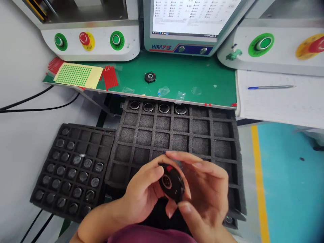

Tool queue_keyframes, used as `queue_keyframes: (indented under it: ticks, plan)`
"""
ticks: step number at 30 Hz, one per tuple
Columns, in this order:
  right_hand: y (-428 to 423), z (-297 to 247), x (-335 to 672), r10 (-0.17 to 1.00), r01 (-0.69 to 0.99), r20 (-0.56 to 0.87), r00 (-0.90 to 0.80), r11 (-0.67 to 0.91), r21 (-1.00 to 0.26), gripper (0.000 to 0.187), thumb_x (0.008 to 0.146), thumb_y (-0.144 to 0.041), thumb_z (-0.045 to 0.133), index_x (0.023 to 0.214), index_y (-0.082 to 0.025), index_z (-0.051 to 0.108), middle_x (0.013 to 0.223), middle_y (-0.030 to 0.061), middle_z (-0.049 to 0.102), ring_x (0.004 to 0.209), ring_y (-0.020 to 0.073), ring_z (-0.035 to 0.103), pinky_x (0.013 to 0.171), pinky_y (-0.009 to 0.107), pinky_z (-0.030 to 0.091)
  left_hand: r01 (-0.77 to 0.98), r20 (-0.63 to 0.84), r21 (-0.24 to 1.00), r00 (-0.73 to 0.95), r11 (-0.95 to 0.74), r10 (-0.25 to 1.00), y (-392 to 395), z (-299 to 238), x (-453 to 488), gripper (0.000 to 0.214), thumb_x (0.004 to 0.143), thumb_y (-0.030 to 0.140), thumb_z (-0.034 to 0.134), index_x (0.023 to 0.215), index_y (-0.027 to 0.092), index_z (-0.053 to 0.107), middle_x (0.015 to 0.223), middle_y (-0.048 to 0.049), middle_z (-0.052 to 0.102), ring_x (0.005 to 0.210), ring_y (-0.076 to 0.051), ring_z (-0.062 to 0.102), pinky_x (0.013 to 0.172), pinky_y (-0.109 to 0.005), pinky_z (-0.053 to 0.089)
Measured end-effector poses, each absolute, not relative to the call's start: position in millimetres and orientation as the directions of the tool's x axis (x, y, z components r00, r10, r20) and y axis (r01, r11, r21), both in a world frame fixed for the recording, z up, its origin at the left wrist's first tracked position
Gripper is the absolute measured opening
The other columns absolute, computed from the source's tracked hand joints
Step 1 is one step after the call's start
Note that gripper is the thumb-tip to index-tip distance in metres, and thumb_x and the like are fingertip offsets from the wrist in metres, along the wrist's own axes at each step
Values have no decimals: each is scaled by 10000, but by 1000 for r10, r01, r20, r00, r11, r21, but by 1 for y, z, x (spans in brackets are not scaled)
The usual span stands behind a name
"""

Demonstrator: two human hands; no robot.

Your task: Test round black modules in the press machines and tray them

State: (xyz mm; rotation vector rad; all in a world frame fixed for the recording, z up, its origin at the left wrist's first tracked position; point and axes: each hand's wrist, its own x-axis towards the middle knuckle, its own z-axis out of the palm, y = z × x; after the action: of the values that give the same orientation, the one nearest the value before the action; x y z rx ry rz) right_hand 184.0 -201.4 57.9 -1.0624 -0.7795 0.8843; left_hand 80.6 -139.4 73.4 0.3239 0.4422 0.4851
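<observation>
Both of my hands hold one small round black part (171, 184) with a red mark on its rim and a metal centre. My left hand (141, 194) pinches it from the left with thumb and fingers. My right hand (202, 189) curls around it from the right, fingertips on its edge. The hands hover over a dark foam tray (177, 135) of square pockets, with a few ring-shaped parts (164, 108) in its far row.
A second foam tray (73, 168) at left holds several round parts. On the green bench (192, 74) lie one black round part (150, 77), a sheet of green dot stickers (76, 75) and red labels (110, 77). A pen (270, 87) lies on paper at right. Machines with buttons and a monitor (187, 20) stand behind.
</observation>
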Motion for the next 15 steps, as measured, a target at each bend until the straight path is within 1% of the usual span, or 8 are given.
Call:
queue_keyframes:
  ticks: [2, 5, 8, 11, 15]
  plan:
    - [-200, 57, 186, 912, -204, 153, 382, 244, -948, 402, 852, -319, 677, 1223, -309, 523, 1156, 50, 664, 1153, 252, 595, 1005, 492, 482, -350, -386, 386, 779, 854, 494, -140, 76, 82, 337, 894, 444, 564, 831, 116, 613, 669, -33, 600, 468, -62, 457, 366, -131, 300]
    - [-199, 55, 188, 930, -223, 140, 339, 224, -949, 407, 832, -344, 695, 1200, -299, 528, 1070, 46, 695, 1153, 275, 595, 1003, 530, 469, -310, -439, 361, 776, 880, 454, -141, 77, 83, 381, 852, 504, 609, 792, 127, 613, 655, -23, 581, 471, -59, 431, 357, -134, 229]
    - [-199, 55, 188, 930, -242, 101, 354, 196, -950, 395, 815, -354, 710, 1165, -305, 535, 1031, 46, 712, 1124, 288, 615, 947, 536, 506, -293, -453, 346, 779, 891, 433, -143, 76, 84, 384, 839, 526, 617, 808, 143, 615, 642, -17, 576, 480, -66, 448, 379, -133, 257]
    - [-199, 56, 188, 917, -243, 87, 390, 193, -951, 381, 798, -373, 725, 1128, -300, 550, 991, 50, 717, 1081, 290, 640, 923, 532, 527, -277, -459, 316, 792, 907, 402, -143, 75, 84, 406, 844, 530, 596, 794, 129, 625, 621, -17, 549, 464, -62, 432, 392, -135, 299]
    - [-199, 54, 189, 923, -276, 79, 377, 193, -942, 421, 790, -367, 744, 1154, -292, 546, 1043, 61, 699, 1062, 274, 650, 917, 498, 542, -273, -443, 247, 822, 930, 359, -143, 74, 85, 399, 852, 496, 583, 769, 107, 619, 601, -7, 489, 439, -50, 385, 357, -124, 249]
